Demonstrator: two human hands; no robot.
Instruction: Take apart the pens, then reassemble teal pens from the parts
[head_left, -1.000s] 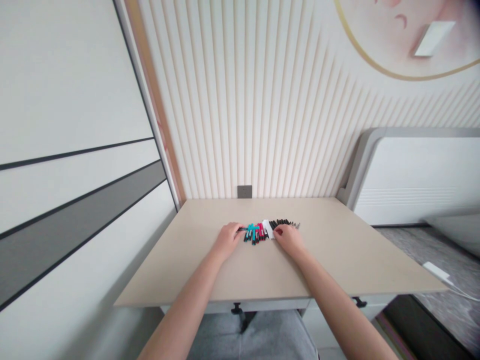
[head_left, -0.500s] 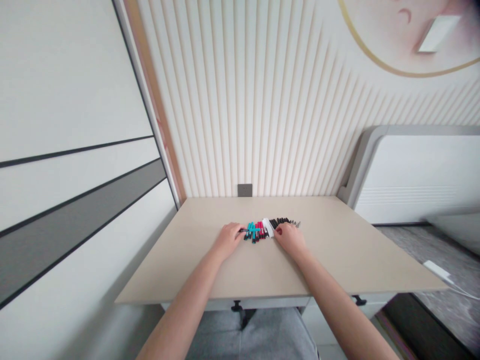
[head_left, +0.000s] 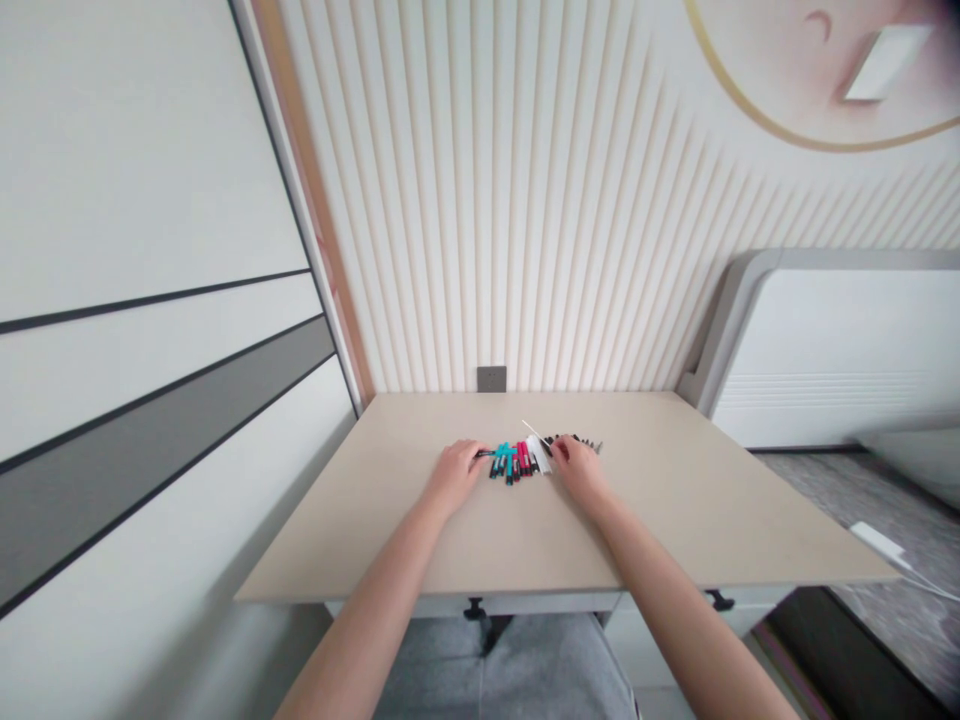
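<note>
A tight row of slim markers lies on the beige tabletop (head_left: 675,510), with teal ones (head_left: 505,461), red ones (head_left: 522,459), white ones (head_left: 537,459) and black ones (head_left: 574,440) side by side. My left hand (head_left: 454,477) rests at the row's left end, its fingertips pinching a dark pen (head_left: 484,453). My right hand (head_left: 576,472) lies against the white and black markers. A thin white stick (head_left: 535,432) angles up and away from its fingertips, slightly blurred. The hand hides part of the black markers.
A small grey wall socket (head_left: 491,379) sits at the table's back edge against a ribbed white wall. A grey seat (head_left: 487,670) lies below the front edge, a white padded headboard (head_left: 825,350) stands at right, and a white cable (head_left: 877,541) lies on the carpet.
The thin white stick now shows, rising from the row at my right hand, which has shifted slightly up. My left hand and the markers have barely moved.
</note>
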